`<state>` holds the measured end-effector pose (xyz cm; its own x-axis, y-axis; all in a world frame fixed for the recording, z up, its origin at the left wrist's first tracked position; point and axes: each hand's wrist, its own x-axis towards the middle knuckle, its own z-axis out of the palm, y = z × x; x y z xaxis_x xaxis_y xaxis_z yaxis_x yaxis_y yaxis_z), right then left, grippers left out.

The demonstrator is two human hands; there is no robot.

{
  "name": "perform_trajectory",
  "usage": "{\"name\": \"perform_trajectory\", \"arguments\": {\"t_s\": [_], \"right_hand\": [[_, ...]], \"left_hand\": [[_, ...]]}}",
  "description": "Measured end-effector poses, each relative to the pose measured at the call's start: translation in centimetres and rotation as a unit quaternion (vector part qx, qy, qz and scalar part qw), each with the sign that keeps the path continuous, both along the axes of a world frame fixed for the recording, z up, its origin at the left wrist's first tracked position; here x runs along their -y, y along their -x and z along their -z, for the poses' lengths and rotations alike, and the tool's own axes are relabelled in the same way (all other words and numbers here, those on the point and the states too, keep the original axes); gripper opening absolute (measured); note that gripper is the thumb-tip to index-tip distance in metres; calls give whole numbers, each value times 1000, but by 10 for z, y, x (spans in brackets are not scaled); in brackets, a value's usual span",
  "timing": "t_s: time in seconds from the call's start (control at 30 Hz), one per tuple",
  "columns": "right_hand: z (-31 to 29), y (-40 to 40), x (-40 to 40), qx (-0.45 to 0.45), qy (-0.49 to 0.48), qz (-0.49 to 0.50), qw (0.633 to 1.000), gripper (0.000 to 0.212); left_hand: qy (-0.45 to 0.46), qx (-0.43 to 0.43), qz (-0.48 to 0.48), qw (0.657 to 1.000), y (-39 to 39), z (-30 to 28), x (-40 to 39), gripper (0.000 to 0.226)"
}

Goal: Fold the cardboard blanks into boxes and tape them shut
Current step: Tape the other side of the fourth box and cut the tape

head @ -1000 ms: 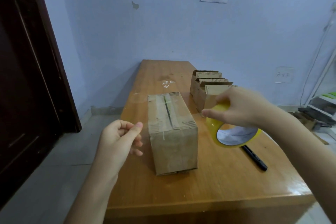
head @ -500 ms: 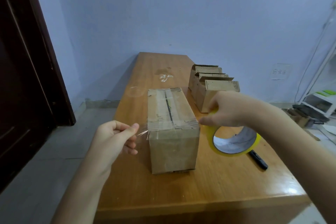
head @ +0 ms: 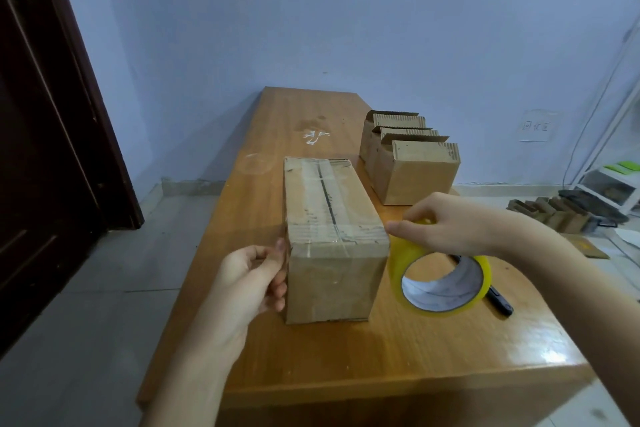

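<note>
I see the left hand (head: 251,279), fingers curled, thumb pressed against the near-left corner of the closed brown cardboard box (head: 332,236). Right hand (head: 446,224) grips the yellow tape roll (head: 440,282) from above, forefinger extended toward the box's right edge.

I see a long, glossy orange-brown wooden tabletop (head: 398,354) running away towards the pale blue wall. On it stands a closed, taped brown cardboard box (head: 332,236), lengthwise near the middle. Further back on the right sits a group of open-topped brown cardboard boxes (head: 412,163). A black marker pen (head: 498,302) lies near the right edge.
</note>
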<state>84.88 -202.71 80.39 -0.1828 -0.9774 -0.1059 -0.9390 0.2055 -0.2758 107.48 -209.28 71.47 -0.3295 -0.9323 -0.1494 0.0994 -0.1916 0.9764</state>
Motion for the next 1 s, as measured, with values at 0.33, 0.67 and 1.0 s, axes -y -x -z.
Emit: {"name": "perform_trajectory", "arguments": {"t_s": [0.33,0.67,1.0], "right_hand": [[0,-7,6,-1,-7,11,1000,64],[2,-17,12,9,-11,24,1000,63],[2,-23,12,18,-3,21,1000,63]], "left_hand": [[-33,-7,-112,993,4,22,-14,14],[142,33,-43,988,22,25,-57,56],[595,437,-25,674,13,-32,-34,61]]}}
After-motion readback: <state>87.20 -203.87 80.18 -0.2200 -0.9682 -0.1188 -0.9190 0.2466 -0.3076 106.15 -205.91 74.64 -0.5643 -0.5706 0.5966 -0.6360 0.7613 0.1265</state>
